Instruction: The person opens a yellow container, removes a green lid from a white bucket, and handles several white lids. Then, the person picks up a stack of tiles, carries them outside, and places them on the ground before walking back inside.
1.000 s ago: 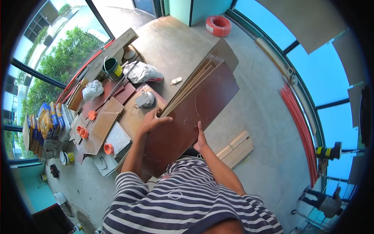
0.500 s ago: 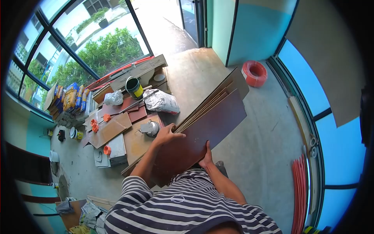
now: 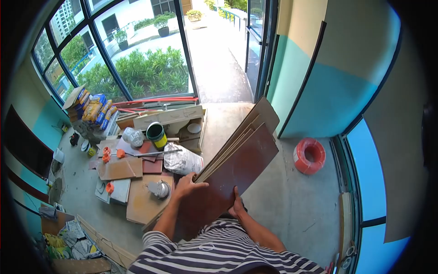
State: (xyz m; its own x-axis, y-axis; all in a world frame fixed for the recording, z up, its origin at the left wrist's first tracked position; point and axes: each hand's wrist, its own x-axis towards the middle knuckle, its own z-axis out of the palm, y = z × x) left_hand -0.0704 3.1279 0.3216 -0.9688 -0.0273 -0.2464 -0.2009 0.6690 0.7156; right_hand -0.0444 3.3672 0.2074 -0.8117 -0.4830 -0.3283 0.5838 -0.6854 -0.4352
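Observation:
A stack of thin boards (image 3: 228, 178), the nearest one reddish brown, is held tilted in front of my body, its far end pointing up and right. My left hand (image 3: 188, 186) grips the stack's upper left edge, thumb lying over the brown face and fingers behind. On the lower right edge, my right hand (image 3: 237, 204) clasps the boards with its thumb on the face; its other fingers are mostly hidden. Left of the stack, a grey round metal device (image 3: 159, 189) rests on a tan board (image 3: 140, 201) on the floor.
A white sack (image 3: 182, 160), a dark bucket (image 3: 156, 135) and orange pieces (image 3: 109, 187) lie among boards at left. A red coil (image 3: 309, 156) sits on the floor at right. The doorway (image 3: 219, 68) is ahead, beside tall windows.
The view has tilted up and turned, showing more of the doorway and outside. Both hands keep hold of the boards, which now appear lower and slightly left in view.

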